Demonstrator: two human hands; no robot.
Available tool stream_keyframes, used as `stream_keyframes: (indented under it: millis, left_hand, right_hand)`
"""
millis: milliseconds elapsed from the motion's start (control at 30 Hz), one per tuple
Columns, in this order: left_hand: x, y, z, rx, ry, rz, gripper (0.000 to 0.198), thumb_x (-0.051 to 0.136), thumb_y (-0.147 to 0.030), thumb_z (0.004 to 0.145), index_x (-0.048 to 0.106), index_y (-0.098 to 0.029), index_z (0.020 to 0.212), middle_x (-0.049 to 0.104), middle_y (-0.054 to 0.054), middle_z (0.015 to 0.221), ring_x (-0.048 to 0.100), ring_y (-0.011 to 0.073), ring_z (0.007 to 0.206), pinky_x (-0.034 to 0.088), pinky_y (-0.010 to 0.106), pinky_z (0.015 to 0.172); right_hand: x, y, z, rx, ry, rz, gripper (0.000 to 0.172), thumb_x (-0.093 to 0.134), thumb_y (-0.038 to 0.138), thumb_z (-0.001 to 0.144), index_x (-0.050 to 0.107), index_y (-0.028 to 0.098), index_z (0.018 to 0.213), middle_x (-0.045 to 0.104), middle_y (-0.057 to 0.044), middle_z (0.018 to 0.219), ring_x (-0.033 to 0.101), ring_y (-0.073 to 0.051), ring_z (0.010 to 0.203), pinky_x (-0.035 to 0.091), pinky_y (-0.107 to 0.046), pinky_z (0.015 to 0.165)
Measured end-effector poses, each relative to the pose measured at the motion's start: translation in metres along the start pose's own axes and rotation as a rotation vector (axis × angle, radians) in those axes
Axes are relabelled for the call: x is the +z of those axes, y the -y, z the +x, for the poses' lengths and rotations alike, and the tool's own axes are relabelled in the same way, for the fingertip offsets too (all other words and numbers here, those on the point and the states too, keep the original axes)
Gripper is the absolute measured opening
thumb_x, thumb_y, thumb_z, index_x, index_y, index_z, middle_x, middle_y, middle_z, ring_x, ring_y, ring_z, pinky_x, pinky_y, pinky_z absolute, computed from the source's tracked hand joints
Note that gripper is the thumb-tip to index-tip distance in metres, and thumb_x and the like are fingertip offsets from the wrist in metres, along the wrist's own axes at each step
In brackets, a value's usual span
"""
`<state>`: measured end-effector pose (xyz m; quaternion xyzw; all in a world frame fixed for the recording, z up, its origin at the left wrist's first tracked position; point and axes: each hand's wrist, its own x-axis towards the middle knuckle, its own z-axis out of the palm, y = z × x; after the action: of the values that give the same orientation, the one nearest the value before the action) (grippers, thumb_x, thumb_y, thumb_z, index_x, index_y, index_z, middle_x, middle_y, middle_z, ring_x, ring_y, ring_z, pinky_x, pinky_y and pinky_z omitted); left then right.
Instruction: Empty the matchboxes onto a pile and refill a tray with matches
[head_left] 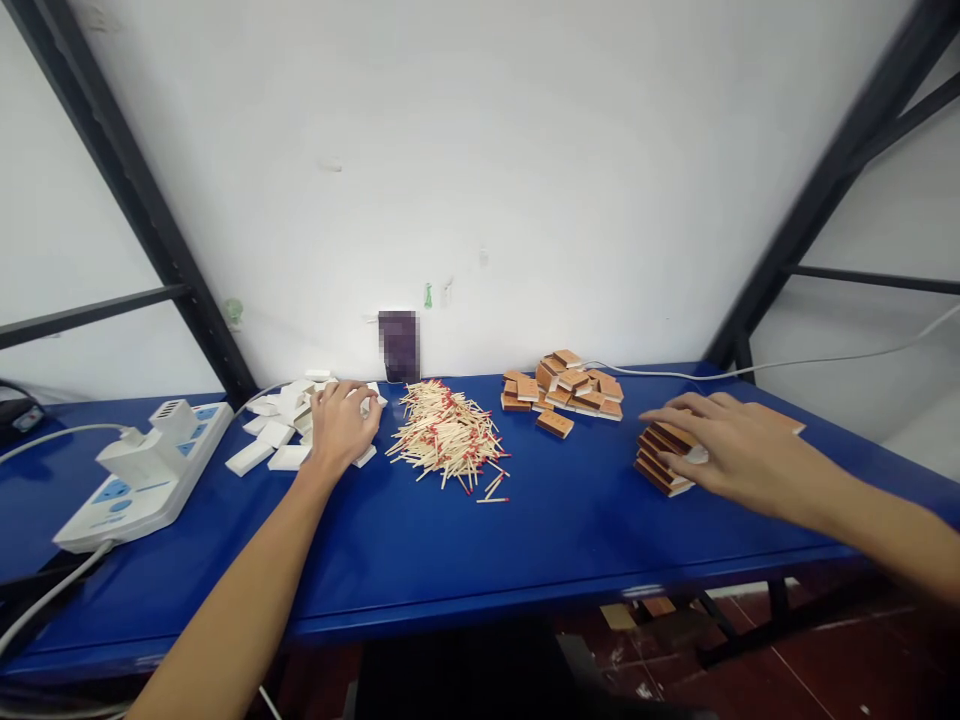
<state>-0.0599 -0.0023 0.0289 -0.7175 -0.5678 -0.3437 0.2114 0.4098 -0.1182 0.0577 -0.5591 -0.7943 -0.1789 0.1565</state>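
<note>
At the left of the table, my left hand [341,422] reaches into a pile of white matchbox trays [274,434]. Its fingers are curled, with the thumb and forefinger closed around a white tray that is partly hidden. My right hand [724,445] is at a stack of brown matchboxes [654,470] on the right. Thumb and fingers are around the top matchbox [675,434], which the hand partly covers. Between the hands lies a heap of red-tipped matches [448,436], with several loose ones at its front right.
More brown matchboxes [574,385] are heaped near the wall, right of the matches. A white power strip [154,500] with plugs and cables is at the left. A dark, pixelated upright object [401,345] leans on the wall. Black metal posts [135,200] flank the blue table [525,550].
</note>
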Motion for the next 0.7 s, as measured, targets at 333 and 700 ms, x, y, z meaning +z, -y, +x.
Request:
stream_keyframes:
  millis: [333,700]
  left_hand:
    - [0.004,-0.014,-0.003,0.135,-0.074,-0.151,0.020,0.052,-0.024,0.089,0.073,-0.023,0.087,0.070,0.006,0.103,0.055,0.0294,0.103,0.040,0.047,0.089]
    - [-0.014,-0.054,-0.014,0.397,-0.073,-0.380,0.055,0.058,-0.031,0.088,0.045,-0.024,0.141,0.052,0.012,0.130,0.046,0.0293,0.120,0.038,0.050,0.104]
  right_hand:
    - [0.014,-0.035,0.021,-0.047,0.131,0.128,0.057,0.066,0.013,0.062,0.072,0.036,0.114,0.072,-0.009,0.115,0.050,-0.044,0.125,0.040,-0.059,0.088]
    - [0.018,0.147,0.113,-0.102,-0.018,1.173,0.035,0.078,0.044,0.072,0.060,0.026,0.095,0.065,-0.002,0.095,0.051,-0.014,0.067,0.044,-0.032,0.065]
